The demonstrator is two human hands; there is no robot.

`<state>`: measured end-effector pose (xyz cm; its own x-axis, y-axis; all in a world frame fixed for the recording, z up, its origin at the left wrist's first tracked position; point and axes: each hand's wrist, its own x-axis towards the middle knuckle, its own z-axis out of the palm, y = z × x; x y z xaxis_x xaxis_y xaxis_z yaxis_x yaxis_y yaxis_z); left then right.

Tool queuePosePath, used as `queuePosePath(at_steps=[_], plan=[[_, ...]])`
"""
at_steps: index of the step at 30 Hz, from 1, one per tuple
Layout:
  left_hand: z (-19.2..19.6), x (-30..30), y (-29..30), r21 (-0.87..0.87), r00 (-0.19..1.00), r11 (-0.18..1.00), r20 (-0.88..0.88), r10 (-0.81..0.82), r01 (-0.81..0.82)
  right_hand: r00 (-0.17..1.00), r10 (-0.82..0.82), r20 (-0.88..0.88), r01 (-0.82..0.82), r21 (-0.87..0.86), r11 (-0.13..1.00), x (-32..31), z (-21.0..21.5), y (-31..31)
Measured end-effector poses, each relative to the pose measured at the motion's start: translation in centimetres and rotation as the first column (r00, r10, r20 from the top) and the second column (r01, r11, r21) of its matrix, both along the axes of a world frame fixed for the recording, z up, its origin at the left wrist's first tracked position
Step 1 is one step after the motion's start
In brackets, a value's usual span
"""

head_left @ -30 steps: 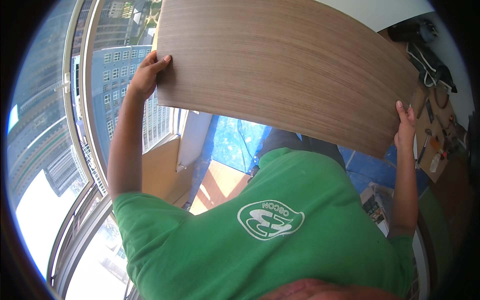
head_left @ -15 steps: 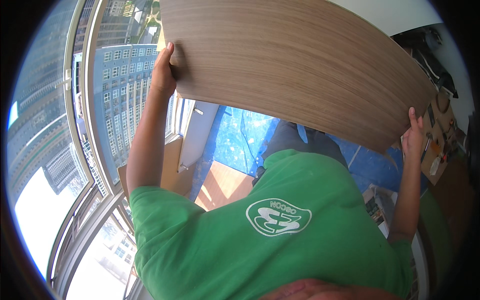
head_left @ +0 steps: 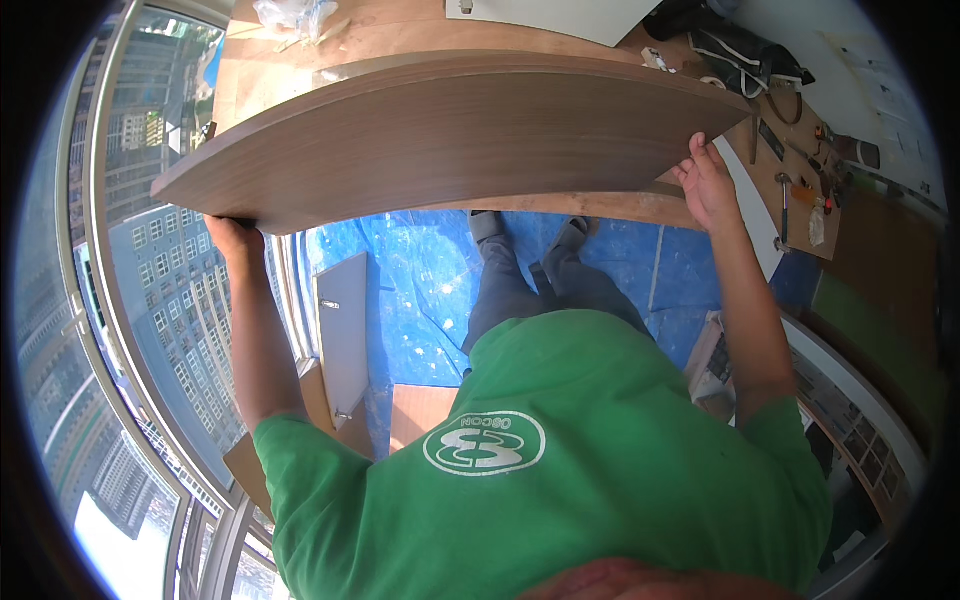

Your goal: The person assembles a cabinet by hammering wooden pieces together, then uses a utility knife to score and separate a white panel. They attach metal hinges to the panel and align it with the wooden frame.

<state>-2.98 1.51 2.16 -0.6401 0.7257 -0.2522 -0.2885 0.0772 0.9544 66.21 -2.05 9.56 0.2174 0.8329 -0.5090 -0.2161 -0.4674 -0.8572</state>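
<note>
A long brown wood-grain panel is held out in front of me, tilted, with its long upper edge facing me. At its left end my left hand grips the lower edge; part of the fingers is hidden behind the board. My right hand holds the right end, thumb on the near face and other fingers beside the edge. Beyond and below the panel lies a wooden worktable, partly covered by it.
Windows run along my left. Clear plastic, a white panel, a black bag and hand tools lie on the table. A grey hinged door leans at left. Blue sheeting covers the floor.
The panel has tipped from showing its broad face to a narrower, edge-on view. Its left end and my left hand went left and down; my right hand moved left and up.
</note>
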Motion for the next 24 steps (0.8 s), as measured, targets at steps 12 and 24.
queuePosePath(at_steps=[12, 24], plan=[[-7.6, -4.8, 3.0, 0.142, 0.979, 0.978, 0.156, 0.13, -0.153, 0.989, 0.141, -0.052, -0.129, 0.181, 0.975, -0.4, -7.3, -1.4], [-11.6, -8.0, 4.4, 0.236, 0.985, 0.968, 0.169, 0.04, -0.08, 0.974, 0.215, 0.074, -0.225, 0.189, 0.956, -2.4, -5.7, -5.1]])
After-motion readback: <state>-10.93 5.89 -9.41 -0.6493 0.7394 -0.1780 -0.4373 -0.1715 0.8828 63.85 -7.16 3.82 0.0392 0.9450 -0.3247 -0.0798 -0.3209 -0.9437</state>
